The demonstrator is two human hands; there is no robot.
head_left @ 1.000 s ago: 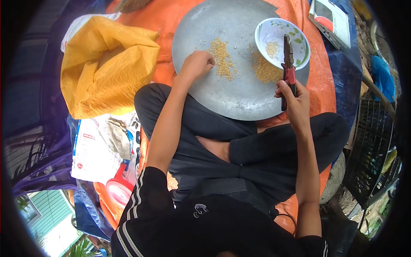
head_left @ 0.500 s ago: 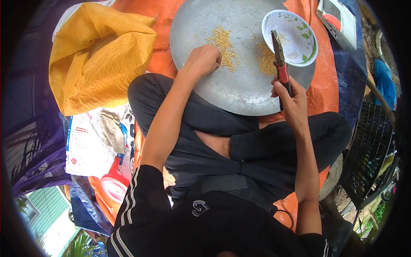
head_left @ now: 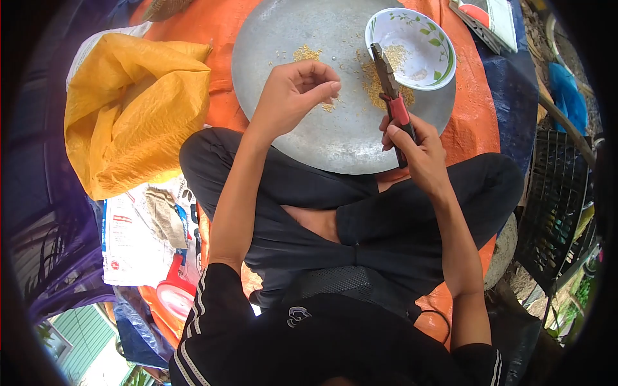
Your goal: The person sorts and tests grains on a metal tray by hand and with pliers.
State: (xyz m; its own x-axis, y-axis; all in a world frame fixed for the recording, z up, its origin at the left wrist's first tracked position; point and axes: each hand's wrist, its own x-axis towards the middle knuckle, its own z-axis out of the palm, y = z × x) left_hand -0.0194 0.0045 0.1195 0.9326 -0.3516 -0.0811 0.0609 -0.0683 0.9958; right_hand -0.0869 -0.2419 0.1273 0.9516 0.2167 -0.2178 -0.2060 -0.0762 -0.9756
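Observation:
My left hand [head_left: 291, 95] is over the left part of a round grey metal tray [head_left: 309, 145], its fingers curled in toward the thumb. Whatever they pinch, if anything, is too small to make out. Golden grains [head_left: 308, 53] lie behind and under that hand. My right hand [head_left: 421, 154] grips pliers [head_left: 400, 110] with red and black handles, jaws pointing up and away from me. Beside the jaws stands a white bowl [head_left: 417, 33] with a green leaf pattern, holding some pale grains [head_left: 394, 56]. A second pile of golden grains [head_left: 373, 90] lies near the bowl, partly behind the pliers.
A yellow woven sack [head_left: 138, 116] slumps left of the tray on an orange tarp [head_left: 473, 128]. Closer on the left are a printed white bag [head_left: 125, 248] and a red plastic item [head_left: 174, 289]. A black crate [head_left: 553, 206] stands at right. My crossed legs border the tray.
My left hand has lifted off the tray beside the left grain pile and rolled so its curled fingers show. The right hand still holds the pliers by the bowl. The view has shifted slightly.

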